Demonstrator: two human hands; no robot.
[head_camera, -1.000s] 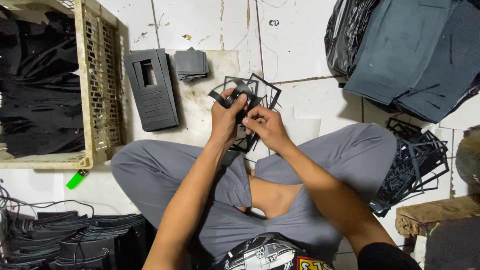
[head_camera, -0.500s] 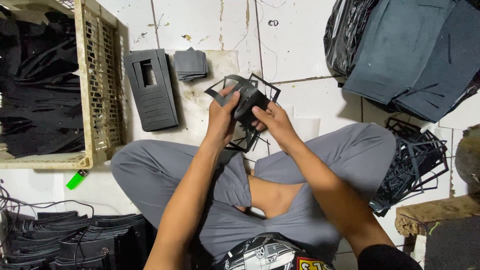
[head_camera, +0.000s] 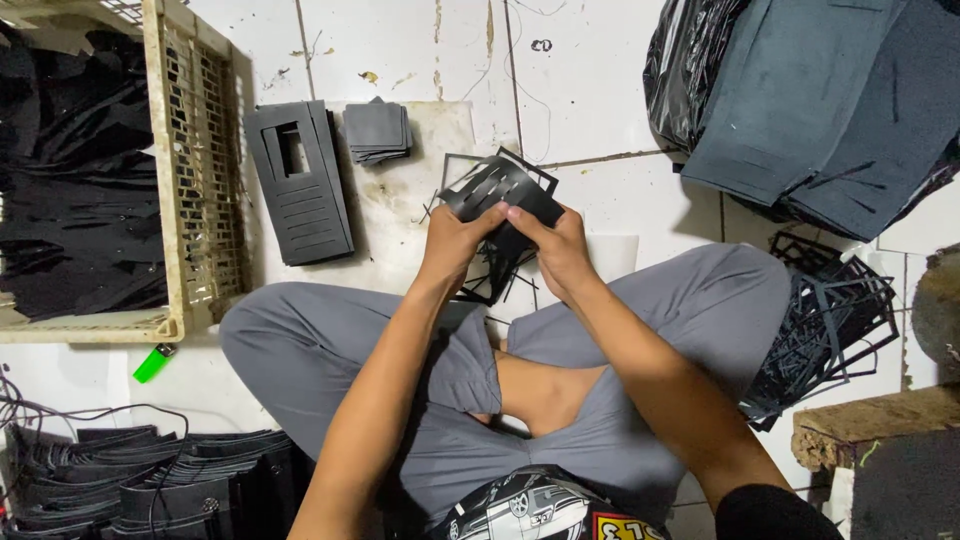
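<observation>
I sit cross-legged on a white tiled floor. Both my hands hold a black die-cut foam sheet (head_camera: 497, 192) with slots, bent upward in front of my knees. My left hand (head_camera: 453, 240) grips its left lower edge and my right hand (head_camera: 556, 245) pinches its right side, thumbs on top. Thin black offcut frames (head_camera: 490, 270) lie on the floor just under my hands. A flat stack of slotted black foam pieces (head_camera: 298, 182) and a small pile of dark squares (head_camera: 377, 130) lie to the left.
A beige plastic crate (head_camera: 190, 200) full of black scraps stands at the left. Grey foam sheets (head_camera: 830, 90) on a black bag lie at the upper right, a heap of black frames (head_camera: 830, 320) at the right. A green lighter (head_camera: 152, 363) lies near my left knee.
My hands have shifted slightly away from me and the foam sheet has been bent and turned, its slotted face now showing toward the camera.
</observation>
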